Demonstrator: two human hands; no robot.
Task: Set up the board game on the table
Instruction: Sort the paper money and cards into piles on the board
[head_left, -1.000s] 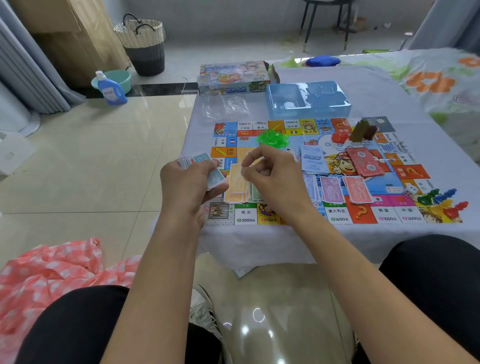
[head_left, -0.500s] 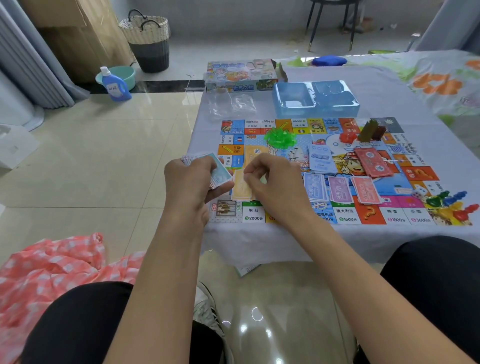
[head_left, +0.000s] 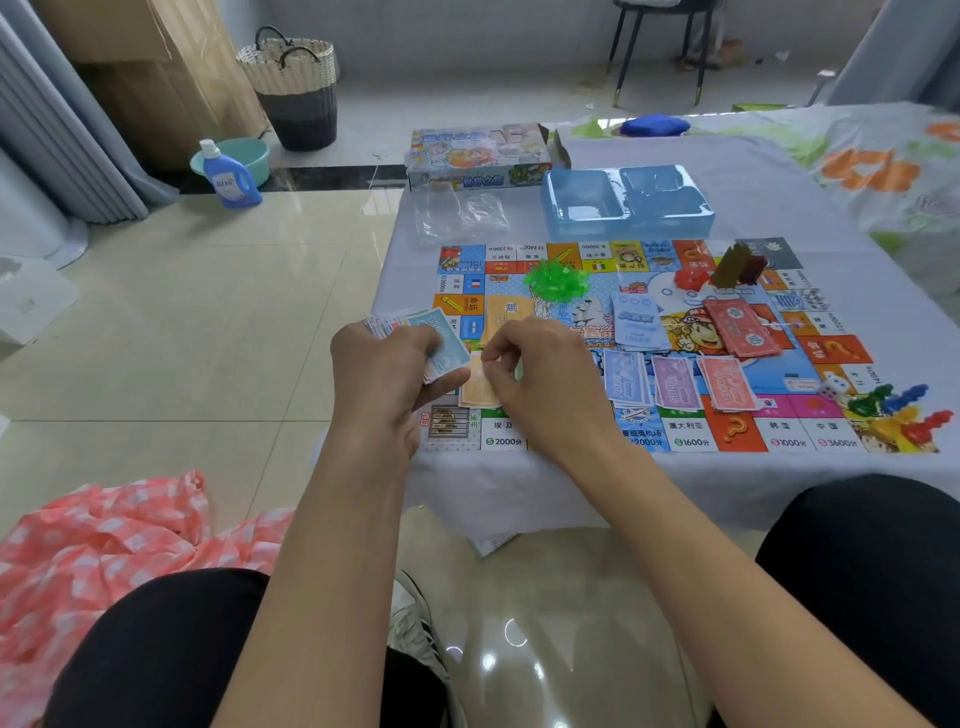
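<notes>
The colourful game board (head_left: 727, 431) lies flat on the cloth-covered table (head_left: 753, 176). My left hand (head_left: 384, 379) grips a fanned stack of paper money (head_left: 447, 353) at the board's left edge. My right hand (head_left: 545, 384) is just beside it, thumb and forefinger pinching an orange banknote (head_left: 480, 389) over the orange pile. Blue, purple and red note piles (head_left: 670, 382) lie in a row on the board. A heap of green houses (head_left: 556, 278), card stacks (head_left: 636, 322), a die (head_left: 834, 385) and coloured pawns (head_left: 898, 410) also sit on it.
Behind the board stand a blue plastic insert tray (head_left: 623, 221), clear plastic bags (head_left: 457, 213) and the game box (head_left: 478, 156). On the floor are a detergent bottle (head_left: 228, 176), a basket (head_left: 296, 88) and pink checked fabric (head_left: 104, 540). My knees flank the table's near edge.
My right hand has come down from mid-air onto the orange pile on the board. My left hand kept hold of the money stack.
</notes>
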